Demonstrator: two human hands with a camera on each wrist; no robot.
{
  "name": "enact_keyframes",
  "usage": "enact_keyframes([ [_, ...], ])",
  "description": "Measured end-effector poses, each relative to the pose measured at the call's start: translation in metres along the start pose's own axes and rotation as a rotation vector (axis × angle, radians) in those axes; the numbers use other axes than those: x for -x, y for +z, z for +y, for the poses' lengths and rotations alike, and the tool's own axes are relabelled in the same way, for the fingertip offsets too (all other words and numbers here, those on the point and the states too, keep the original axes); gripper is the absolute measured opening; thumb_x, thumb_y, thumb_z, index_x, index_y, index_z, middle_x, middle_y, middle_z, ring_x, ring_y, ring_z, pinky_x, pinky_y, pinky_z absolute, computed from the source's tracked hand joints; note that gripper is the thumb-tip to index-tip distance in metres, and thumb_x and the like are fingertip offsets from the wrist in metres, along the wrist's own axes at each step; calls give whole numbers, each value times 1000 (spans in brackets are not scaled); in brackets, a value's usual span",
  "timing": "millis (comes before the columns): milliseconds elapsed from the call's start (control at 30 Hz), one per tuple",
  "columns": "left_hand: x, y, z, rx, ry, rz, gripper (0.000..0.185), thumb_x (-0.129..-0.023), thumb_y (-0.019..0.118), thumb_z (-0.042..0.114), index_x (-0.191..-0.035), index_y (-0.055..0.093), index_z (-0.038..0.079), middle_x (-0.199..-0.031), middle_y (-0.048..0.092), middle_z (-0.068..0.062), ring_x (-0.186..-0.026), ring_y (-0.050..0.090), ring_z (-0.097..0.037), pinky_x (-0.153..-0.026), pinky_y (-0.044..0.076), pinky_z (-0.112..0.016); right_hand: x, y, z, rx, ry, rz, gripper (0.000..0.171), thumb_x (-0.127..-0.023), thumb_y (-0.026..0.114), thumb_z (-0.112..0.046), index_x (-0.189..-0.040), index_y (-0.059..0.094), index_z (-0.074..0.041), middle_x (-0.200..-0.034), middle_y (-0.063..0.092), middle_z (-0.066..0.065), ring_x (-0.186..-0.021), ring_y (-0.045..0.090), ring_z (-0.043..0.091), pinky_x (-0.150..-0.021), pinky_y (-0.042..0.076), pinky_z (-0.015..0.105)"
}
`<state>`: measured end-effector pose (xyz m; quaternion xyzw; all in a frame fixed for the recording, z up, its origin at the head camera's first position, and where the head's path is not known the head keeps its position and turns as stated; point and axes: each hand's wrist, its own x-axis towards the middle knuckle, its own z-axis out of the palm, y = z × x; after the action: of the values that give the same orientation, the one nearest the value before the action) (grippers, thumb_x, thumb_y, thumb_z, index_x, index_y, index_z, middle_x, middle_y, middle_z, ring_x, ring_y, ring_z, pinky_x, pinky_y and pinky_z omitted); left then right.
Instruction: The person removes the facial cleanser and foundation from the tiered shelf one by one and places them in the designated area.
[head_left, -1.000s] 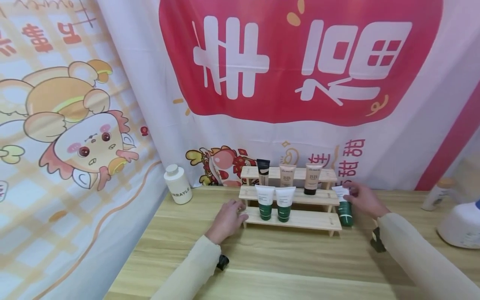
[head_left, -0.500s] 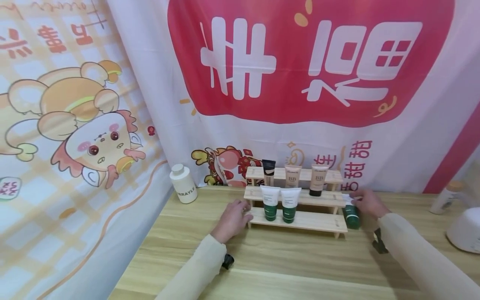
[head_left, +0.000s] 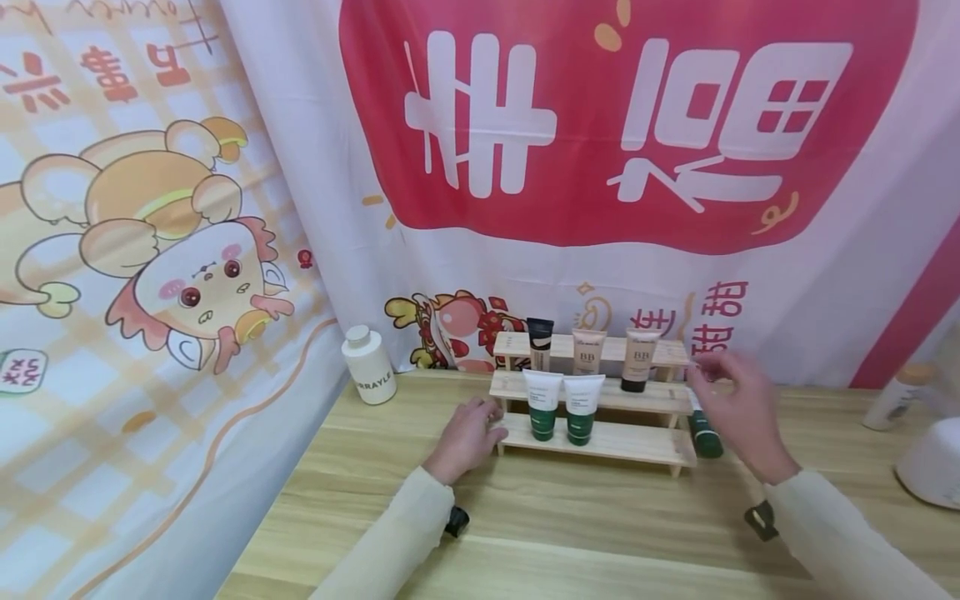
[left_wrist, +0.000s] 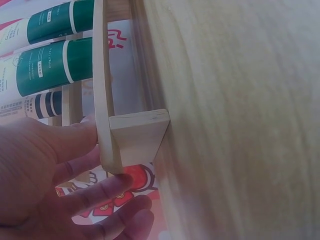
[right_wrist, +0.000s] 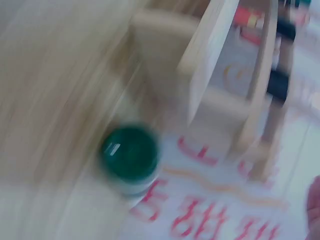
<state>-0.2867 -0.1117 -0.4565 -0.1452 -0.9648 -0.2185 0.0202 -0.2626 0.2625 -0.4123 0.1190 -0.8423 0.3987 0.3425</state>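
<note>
Left hand (head_left: pixel 467 437) rests flat against the rack (head_left: pixel 600 442). Right hand (head_left: pixel 738 412), fingers loose, holds nothing. Beside it stands one green tube (head_left: pixel 705 433), not yet shelved; five are.

Sleeves: long, pale cream sleeves are worn on both arms, seen rising from the bottom edge of the head view.
Left sleeve (head_left: pixel 390 542): a plain cuff is seen at lower centre-left.
Right sleeve (head_left: pixel 847 542): a plain cuff is seen at lower right.
Wrist devices: a small black unit (head_left: pixel 455 522) is strapped under the left wrist; a dark one (head_left: pixel 761 517) is seen at the right wrist.
Hands: left hand (head_left: pixel 467 435) and right hand (head_left: pixel 738 412) are bare; the right is blurred.
</note>
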Motion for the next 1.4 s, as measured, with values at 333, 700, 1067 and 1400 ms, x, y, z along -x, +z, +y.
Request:
enact_keyframes([
  [333,1,-1,2,14,-28,-12,26,-89,66,30,-111,62,15,-112,55,-3,-103,50,-23,-87,44,-38,9,51,-56,-110,-314,-214,45,-78,79,-15,-120,63,-16,-121,57,-4,-112,52,15,-94,41,27],
  [700,2,-1,4,13,-17,-8,26,-89,67,30,-110,62,15,-110,55,-3,-102,51,-23,-86,44,-37,21,79,-62,-115,-274,-244,35,-81,75,-6,-111,66,-20,-110,58,-9,-102,55,11,-85,47,28],
  [1067,1,1,-1,13,-26,3,27,-90,65,32,-111,62,16,-112,55,-2,-102,51,-24,-85,44,-38,17,27,-50,-125,-360,-60,46,-66,80,10,-107,67,-8,-104,66,1,-89,58,12,-81,44,17],
  [1400,0,5,-3,32,-36,5,28,-90,66,32,-113,63,16,-117,55,-3,-104,50,-24,-87,44,-39,14,-48,2,151,-51,-80,38,-82,72,0,-119,60,-2,-97,63,13,-88,56,10,-77,44,20],
])
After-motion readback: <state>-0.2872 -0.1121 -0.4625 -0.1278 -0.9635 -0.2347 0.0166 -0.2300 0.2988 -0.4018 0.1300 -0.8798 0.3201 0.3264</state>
